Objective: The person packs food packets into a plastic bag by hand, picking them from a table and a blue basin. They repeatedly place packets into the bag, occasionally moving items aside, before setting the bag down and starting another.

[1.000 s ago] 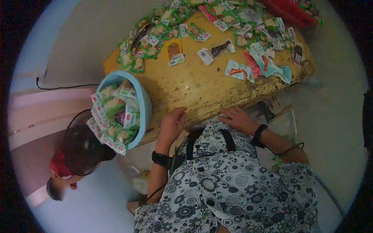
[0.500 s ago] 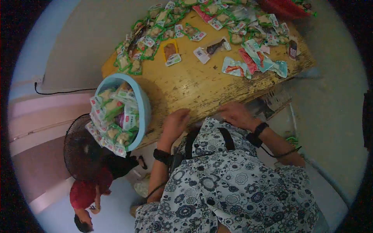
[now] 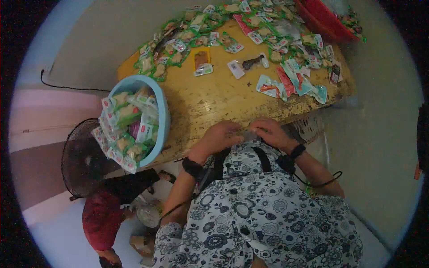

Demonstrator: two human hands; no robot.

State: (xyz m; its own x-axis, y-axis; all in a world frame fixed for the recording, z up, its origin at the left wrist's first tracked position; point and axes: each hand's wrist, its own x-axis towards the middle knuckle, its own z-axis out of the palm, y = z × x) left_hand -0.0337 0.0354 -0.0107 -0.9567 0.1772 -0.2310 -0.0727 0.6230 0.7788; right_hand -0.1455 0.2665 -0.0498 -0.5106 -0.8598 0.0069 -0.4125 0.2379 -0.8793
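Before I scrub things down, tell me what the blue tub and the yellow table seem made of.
Blue tub: probably smooth plastic, from its even colour and rounded rim. Yellow table: likely wood with a slightly glossy yellow coating, worn to dark patches near the edge; paint or varnish, I cannot tell.

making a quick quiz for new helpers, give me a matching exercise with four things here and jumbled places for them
Things
1. blue basin
2. red basin
3. yellow-edged packet
4. black fan

Places
A. lying on the table, just left of the clear pack with dark meat
B. off the table, close to a person in a red top
C. at the table's near left side, heaped with packets
D. at the table's far right

Right pairs: 1-C, 2-D, 3-A, 4-B
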